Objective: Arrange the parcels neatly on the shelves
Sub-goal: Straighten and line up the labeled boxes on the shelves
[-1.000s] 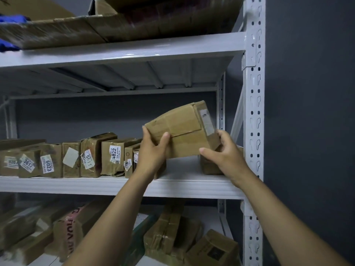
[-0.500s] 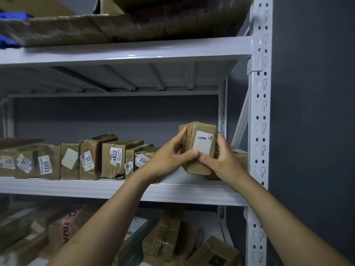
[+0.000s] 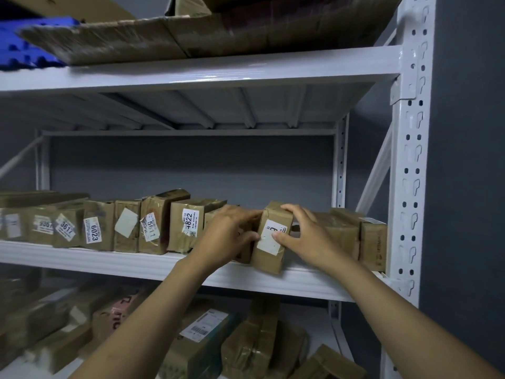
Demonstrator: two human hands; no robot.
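Together, left hand (image 3: 229, 236) and right hand (image 3: 310, 237) curl fingers and thumbs round the parcel (image 3: 266, 259).

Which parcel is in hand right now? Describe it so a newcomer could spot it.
On the white rack, find the middle shelf and go right past the parcel marked 4822. The held parcel stands at the front edge between the left hand and right hand. Alone among its neighbours it is gripped from both sides and leans slightly.

Both my arms reach forward; my left grip (image 3: 227, 236) and right grip (image 3: 308, 236) pinch one parcel (image 3: 266, 259) from either side.
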